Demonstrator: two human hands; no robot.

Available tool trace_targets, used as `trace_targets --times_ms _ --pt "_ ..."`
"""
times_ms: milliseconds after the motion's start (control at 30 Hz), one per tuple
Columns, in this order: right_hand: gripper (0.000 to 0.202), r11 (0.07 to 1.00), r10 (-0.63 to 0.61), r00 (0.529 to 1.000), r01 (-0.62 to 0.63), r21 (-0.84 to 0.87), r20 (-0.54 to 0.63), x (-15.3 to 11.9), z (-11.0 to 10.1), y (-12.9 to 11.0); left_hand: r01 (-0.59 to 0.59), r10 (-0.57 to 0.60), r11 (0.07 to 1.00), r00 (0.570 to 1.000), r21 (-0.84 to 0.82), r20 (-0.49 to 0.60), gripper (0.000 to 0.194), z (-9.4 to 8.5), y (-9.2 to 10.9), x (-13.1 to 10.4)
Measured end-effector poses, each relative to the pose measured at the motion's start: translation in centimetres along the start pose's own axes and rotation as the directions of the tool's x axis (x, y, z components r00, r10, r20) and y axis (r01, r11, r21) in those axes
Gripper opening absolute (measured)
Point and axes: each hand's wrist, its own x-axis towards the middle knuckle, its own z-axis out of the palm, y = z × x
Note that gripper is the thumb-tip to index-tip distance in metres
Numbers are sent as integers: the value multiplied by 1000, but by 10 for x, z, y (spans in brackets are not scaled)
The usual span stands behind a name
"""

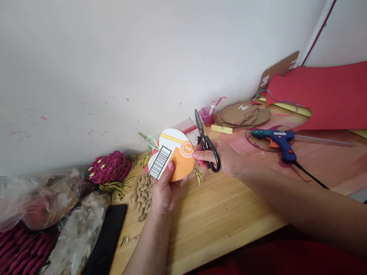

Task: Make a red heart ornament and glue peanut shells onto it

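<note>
My left hand (167, 189) grips a rounded cardboard cutout (182, 161) printed in orange and white with a barcode, its thumb lying over the front. My right hand (218, 156) is closed around black-handled scissors (201, 127), whose blades point upward. The fingertips of that hand meet the cutout's right edge. Behind the cutout, a green string loop (152, 142) and a bit of red show. Peanuts in their shells (141, 193) lie in a pile just left of my left hand.
A blue glue gun (277, 138) rests on a disc at right, its cord trailing off. Cardboard discs (237, 112), a pink-stained cup (206, 115) and red paper (335, 96) lie behind. At left are a phone (104, 245), plastic bags (77, 243) and a magenta peanut-like craft piece (111, 166).
</note>
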Motion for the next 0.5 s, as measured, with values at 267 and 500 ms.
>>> trace_targets --times_ms 267,500 --pt "40 1000 -15 995 17 17 -96 2 4 -4 -183 190 978 980 96 -60 51 3 -3 -1" --pt "45 996 48 981 -61 -62 -190 0 5 -6 -158 161 987 981 38 -113 51 -3 0 7"
